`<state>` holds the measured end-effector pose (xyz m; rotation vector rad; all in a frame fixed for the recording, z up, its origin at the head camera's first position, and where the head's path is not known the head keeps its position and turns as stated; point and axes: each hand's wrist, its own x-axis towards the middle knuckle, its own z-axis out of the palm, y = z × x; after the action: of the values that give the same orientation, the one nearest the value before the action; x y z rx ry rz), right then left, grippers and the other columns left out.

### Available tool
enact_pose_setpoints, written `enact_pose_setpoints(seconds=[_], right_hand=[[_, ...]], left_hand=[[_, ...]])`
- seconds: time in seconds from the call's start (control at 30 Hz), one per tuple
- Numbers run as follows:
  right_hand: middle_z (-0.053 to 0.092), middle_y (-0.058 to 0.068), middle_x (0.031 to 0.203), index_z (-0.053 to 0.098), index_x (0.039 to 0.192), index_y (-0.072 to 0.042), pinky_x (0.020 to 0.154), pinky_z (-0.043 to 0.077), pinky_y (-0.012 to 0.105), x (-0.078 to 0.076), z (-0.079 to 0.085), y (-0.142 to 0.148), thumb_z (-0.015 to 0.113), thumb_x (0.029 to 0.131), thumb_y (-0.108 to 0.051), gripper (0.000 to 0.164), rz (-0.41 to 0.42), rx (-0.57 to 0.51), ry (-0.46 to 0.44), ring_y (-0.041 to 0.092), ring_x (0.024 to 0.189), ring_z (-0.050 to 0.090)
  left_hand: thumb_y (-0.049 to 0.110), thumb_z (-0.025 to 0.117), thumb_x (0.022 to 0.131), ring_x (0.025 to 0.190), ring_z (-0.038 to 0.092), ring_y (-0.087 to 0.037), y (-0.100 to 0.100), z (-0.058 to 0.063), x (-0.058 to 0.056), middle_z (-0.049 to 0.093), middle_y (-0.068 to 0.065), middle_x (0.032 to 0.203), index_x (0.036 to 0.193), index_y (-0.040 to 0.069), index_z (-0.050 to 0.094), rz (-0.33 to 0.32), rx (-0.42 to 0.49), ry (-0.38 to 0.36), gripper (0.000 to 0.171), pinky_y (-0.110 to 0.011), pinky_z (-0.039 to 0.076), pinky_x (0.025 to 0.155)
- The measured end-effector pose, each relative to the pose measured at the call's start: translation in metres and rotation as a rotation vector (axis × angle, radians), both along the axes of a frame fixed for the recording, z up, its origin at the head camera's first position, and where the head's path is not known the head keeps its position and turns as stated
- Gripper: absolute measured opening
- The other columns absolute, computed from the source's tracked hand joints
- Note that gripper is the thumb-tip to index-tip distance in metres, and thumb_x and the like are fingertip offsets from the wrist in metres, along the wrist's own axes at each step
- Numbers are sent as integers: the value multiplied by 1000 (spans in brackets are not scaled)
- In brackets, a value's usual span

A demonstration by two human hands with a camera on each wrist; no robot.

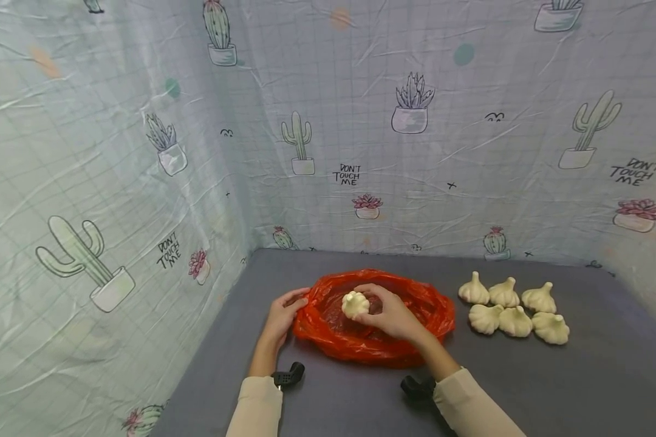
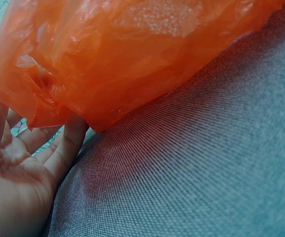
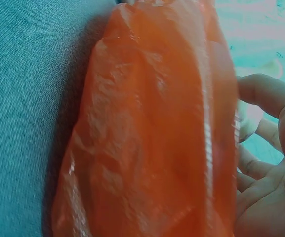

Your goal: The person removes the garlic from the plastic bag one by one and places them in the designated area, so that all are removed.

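Observation:
A red plastic bag [image 1: 333, 349] lies on the grey table with its mouth spread wide. My left hand [image 1: 281, 312] is at the bag's left rim, gripping the edge; in the left wrist view the plastic partly covers the fingers of that hand [image 2: 28, 173]. Over the open bag, my right hand [image 1: 390, 315] holds a pale garlic bulb [image 1: 355, 304] between thumb and fingers. The right wrist view has the bag's side [image 3: 152, 123] in front, hiding most of the bulb [image 3: 250, 118] and some fingertips of the right hand [image 3: 270, 182].
To the right of the bag, several garlic bulbs [image 1: 515, 321] sit in two rows on the table [image 1: 525, 388]. A cactus-printed sheet [image 1: 328, 91] hangs behind the table and along its left side. Dark wrist cameras [image 1: 290, 374] are strapped to both wrists.

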<state>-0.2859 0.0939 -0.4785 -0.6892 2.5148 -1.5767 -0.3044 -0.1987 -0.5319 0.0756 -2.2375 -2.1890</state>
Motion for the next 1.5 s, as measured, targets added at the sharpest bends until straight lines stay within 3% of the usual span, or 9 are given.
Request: enact_pose_setpoints(seconds=[0.17,0.83,1.5], right_hand=[[64,9,132,59,139,-18,84,56,26,4,2,8,85,85,-26,61,1,-10,2,22,109,66],[65,14,129,59,139,-13,77,58,24,24,14,51,83,86,-19,58,-33,-6,43,20,96,69],[65,16,130,59,138,-13,77,58,26,40,4,96,82,88,-20,55,-73,-2,94,12,92,69]], left_hand=[[16,68,98,105,67,-14,-1,0,1,69,-10,129,130,11,70,-2,-8,-3,33,-25,55,84],[18,68,98,106,66,-15,-1,2,-1,68,-11,130,130,11,70,-5,-17,0,33,-25,54,86],[15,69,98,104,67,-14,1,0,0,69,-11,128,129,10,71,1,1,-2,32,-25,56,84]])
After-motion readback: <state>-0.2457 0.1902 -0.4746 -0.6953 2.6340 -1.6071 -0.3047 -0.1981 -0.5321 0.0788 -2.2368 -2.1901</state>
